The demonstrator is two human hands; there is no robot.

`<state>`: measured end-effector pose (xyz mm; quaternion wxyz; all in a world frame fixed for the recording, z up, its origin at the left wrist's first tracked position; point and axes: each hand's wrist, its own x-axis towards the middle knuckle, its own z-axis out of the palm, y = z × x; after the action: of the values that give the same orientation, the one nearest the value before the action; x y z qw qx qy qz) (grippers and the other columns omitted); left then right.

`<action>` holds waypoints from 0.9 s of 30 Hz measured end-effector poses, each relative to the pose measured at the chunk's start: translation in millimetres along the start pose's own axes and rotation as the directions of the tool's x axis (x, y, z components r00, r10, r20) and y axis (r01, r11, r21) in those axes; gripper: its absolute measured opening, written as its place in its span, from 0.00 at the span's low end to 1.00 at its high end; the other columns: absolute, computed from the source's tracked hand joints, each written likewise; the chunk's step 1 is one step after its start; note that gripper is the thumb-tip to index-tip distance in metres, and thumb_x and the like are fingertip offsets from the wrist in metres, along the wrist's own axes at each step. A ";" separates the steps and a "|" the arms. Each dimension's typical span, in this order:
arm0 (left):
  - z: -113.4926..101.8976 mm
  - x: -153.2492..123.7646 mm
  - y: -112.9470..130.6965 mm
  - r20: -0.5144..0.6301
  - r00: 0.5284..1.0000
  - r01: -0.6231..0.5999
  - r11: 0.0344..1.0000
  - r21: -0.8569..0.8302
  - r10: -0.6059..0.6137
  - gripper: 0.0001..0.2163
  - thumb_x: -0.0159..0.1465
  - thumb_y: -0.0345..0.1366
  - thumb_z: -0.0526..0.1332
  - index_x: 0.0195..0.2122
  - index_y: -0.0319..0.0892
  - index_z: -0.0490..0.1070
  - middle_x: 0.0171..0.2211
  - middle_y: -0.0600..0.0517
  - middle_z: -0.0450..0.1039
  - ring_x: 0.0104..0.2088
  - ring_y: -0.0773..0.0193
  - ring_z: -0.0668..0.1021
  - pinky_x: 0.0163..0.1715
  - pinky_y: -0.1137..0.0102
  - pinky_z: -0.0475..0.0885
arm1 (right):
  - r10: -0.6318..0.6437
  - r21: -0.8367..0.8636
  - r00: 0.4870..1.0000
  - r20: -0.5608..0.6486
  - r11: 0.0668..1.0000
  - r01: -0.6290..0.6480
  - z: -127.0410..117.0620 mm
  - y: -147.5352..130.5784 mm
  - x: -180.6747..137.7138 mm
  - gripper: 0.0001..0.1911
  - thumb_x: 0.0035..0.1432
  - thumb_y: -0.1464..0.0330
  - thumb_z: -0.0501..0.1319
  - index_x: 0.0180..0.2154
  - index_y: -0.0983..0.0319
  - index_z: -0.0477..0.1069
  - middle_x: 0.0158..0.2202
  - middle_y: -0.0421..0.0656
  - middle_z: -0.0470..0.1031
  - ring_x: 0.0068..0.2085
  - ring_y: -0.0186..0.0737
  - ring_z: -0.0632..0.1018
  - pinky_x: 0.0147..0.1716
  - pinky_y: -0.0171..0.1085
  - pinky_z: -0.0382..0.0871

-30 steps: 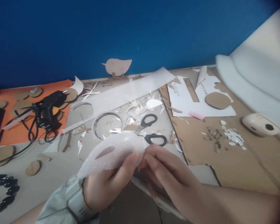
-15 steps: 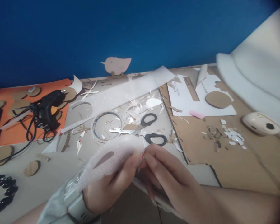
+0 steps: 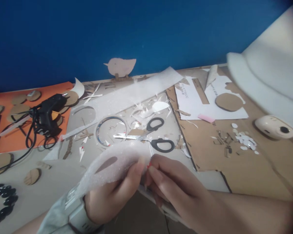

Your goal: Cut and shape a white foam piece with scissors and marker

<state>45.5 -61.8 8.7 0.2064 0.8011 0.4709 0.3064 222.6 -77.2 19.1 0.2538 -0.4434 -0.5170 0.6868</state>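
Note:
Low in the middle of the view, my left hand (image 3: 112,195) pinches a strip of white glittery foam sheet (image 3: 112,164) that has a leaf-shaped hole cut in it. My right hand (image 3: 175,185) meets it from the right, fingertips pressed against the same edge of the foam beside my left thumb. Both hands are closed on the sheet just above the table's near edge. A grey watch sits on my left wrist. Black-handled scissors (image 3: 158,135) lie on the table right behind my hands.
A black glue gun (image 3: 48,113) with coiled cord lies on orange paper (image 3: 14,136) at left. A long white foam strip (image 3: 132,94), a tape ring (image 3: 111,130), a cardboard bird (image 3: 120,66), brown cardboard (image 3: 234,162), white paper (image 3: 210,107) and a cream device (image 3: 273,126) surround scattered scraps.
The foam sheet has shifted slightly in my fingers and the view has drifted a little. Both hands keep their pinch in the same spot.

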 end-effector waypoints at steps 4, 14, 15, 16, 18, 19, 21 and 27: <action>-1.2 1.7 1.0 0.026 0.999 -0.023 1.000 0.015 0.023 0.14 0.67 0.35 0.51 0.23 0.46 0.64 0.19 0.60 0.67 0.20 0.72 0.71 0.23 0.75 0.65 | 0.009 0.102 1.000 0.004 0.995 -0.009 1.2 -2.1 2.3 0.18 0.69 0.60 0.45 0.28 0.60 0.58 0.25 0.34 0.60 0.26 0.28 0.65 0.26 0.29 0.63; -0.5 -1.5 -1.3 0.001 1.000 -0.004 1.000 -0.001 0.004 0.13 0.67 0.36 0.51 0.24 0.46 0.66 0.19 0.60 0.68 0.19 0.71 0.71 0.23 0.75 0.67 | 0.051 0.258 0.987 0.154 0.962 -0.090 -5.1 -7.3 9.0 0.15 0.69 0.61 0.47 0.31 0.61 0.61 0.22 0.33 0.58 0.23 0.26 0.65 0.25 0.26 0.67; -1.1 -0.7 -0.8 0.002 1.000 0.006 1.000 0.004 -0.006 0.13 0.66 0.35 0.51 0.24 0.46 0.66 0.19 0.60 0.68 0.19 0.71 0.71 0.23 0.75 0.67 | 0.054 0.282 0.985 0.161 0.954 -0.098 -5.0 -7.2 9.5 0.15 0.69 0.61 0.47 0.31 0.61 0.61 0.21 0.32 0.57 0.22 0.26 0.64 0.24 0.26 0.67; -2.0 0.4 0.1 0.002 1.000 0.010 1.000 0.008 -0.010 0.13 0.66 0.35 0.51 0.24 0.46 0.67 0.19 0.60 0.68 0.19 0.70 0.71 0.23 0.75 0.67 | 0.051 0.302 0.985 0.168 0.948 -0.101 -4.9 -6.9 9.8 0.15 0.68 0.61 0.47 0.30 0.61 0.61 0.20 0.31 0.55 0.22 0.26 0.63 0.23 0.26 0.67; -3.7 3.1 2.4 0.017 1.000 0.013 1.000 0.001 -0.013 0.13 0.66 0.35 0.51 0.25 0.46 0.68 0.18 0.59 0.67 0.18 0.70 0.70 0.21 0.75 0.66 | 0.043 0.322 0.983 0.181 0.942 -0.101 -5.0 -6.1 9.9 0.16 0.68 0.61 0.46 0.30 0.61 0.61 0.19 0.30 0.53 0.20 0.27 0.62 0.22 0.26 0.65; -4.3 4.3 3.7 0.033 0.999 0.015 1.000 -0.011 -0.015 0.14 0.66 0.35 0.51 0.25 0.46 0.69 0.16 0.59 0.65 0.17 0.70 0.69 0.20 0.75 0.66 | 0.045 0.317 0.981 0.187 0.943 -0.104 -5.3 -5.7 9.6 0.16 0.68 0.60 0.46 0.30 0.61 0.61 0.19 0.30 0.52 0.20 0.27 0.62 0.21 0.26 0.64; -4.5 5.8 5.7 0.044 0.998 0.036 0.998 -0.045 -0.034 0.14 0.66 0.34 0.51 0.24 0.47 0.69 0.13 0.60 0.60 0.15 0.70 0.67 0.18 0.76 0.64 | 0.050 0.300 0.979 0.197 0.948 -0.108 -6.2 -5.1 9.2 0.16 0.68 0.59 0.47 0.30 0.61 0.61 0.19 0.30 0.52 0.20 0.27 0.64 0.20 0.26 0.62; -4.5 7.4 5.8 -0.015 0.999 0.047 0.999 -0.016 -0.047 0.16 0.64 0.35 0.53 0.18 0.46 0.66 0.11 0.59 0.59 0.22 0.66 0.73 0.26 0.74 0.68 | 0.056 0.240 0.973 0.223 0.965 -0.111 -8.9 -5.3 8.3 0.17 0.68 0.59 0.46 0.31 0.60 0.61 0.18 0.30 0.52 0.20 0.28 0.64 0.20 0.26 0.61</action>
<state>48.8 -57.8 17.8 0.2161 0.7858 0.4887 0.3114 225.9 -64.4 20.5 0.2211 -0.3526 -0.4312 0.8005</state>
